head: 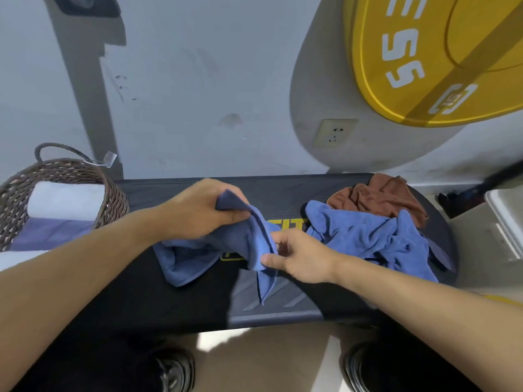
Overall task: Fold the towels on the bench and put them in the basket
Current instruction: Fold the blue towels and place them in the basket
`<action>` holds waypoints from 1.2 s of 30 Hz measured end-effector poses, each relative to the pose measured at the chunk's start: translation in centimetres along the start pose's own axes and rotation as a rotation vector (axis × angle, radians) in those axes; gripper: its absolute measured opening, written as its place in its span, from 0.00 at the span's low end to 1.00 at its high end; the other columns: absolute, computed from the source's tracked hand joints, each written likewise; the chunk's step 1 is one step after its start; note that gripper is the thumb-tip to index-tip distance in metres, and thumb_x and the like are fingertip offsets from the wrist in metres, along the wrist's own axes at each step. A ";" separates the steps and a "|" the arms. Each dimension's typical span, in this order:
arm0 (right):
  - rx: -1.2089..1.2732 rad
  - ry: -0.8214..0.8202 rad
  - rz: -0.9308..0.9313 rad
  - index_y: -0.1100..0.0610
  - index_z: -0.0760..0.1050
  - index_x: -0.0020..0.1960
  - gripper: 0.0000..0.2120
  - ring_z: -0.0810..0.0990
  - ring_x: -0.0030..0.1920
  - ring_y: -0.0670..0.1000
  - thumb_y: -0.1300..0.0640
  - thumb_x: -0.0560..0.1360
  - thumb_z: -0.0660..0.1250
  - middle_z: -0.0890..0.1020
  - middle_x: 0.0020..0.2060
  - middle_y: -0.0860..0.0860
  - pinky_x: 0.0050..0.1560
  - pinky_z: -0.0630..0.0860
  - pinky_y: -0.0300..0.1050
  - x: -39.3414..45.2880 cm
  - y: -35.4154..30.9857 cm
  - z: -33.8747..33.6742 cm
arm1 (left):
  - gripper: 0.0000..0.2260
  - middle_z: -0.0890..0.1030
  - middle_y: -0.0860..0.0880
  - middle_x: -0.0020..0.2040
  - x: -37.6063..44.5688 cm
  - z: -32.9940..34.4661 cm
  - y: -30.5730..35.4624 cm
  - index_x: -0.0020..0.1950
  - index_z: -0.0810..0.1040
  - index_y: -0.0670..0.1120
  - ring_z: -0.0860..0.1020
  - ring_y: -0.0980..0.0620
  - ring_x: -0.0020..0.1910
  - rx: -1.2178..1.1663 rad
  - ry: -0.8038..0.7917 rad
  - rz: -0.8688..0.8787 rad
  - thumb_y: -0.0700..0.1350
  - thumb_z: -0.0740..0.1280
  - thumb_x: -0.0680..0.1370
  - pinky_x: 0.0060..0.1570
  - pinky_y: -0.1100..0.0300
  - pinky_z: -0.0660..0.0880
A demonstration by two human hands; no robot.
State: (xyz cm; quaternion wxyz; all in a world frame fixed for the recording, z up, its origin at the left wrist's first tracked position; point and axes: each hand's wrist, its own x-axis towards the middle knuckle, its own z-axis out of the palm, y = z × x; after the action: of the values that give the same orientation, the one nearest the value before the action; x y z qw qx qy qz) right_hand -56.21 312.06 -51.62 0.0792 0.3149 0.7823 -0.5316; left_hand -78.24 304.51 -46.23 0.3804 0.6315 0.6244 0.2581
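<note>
Both your hands on one blue terry towel (240,244) over the black padded bench (169,301), left hand (198,210) gripping its corner, right hand (300,256) pinching its edge, woven brown basket (113,199) at left

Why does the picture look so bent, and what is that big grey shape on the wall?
Head view: the wide-angle lens bows the bench and stretches both forearms; the grey shape is the yellow weight plate's soft shadow; details are mildly soft throughout.

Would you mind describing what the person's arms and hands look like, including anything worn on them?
Both forearms are bare, with no sleeves in view. The left hand and right hand wear no gloves, and no rings, watch or wristband show on either.
</note>
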 end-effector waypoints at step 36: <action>-0.363 0.088 -0.090 0.51 0.77 0.51 0.06 0.81 0.48 0.47 0.52 0.75 0.70 0.83 0.46 0.45 0.54 0.77 0.48 0.9 -1.1 -3.7 | 0.12 0.81 0.56 0.37 -2.2 -2.4 -2.1 0.45 0.81 0.51 0.77 0.60 0.36 -0.164 -0.100 -0.129 0.54 0.76 0.67 0.38 0.69 0.73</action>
State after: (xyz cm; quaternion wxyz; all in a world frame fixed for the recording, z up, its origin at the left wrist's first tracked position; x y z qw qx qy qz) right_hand -56.78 315.42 -49.60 0.0764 0.2829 0.8814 -0.3706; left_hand -81.59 302.56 -46.22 0.4771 0.5689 0.6209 0.2515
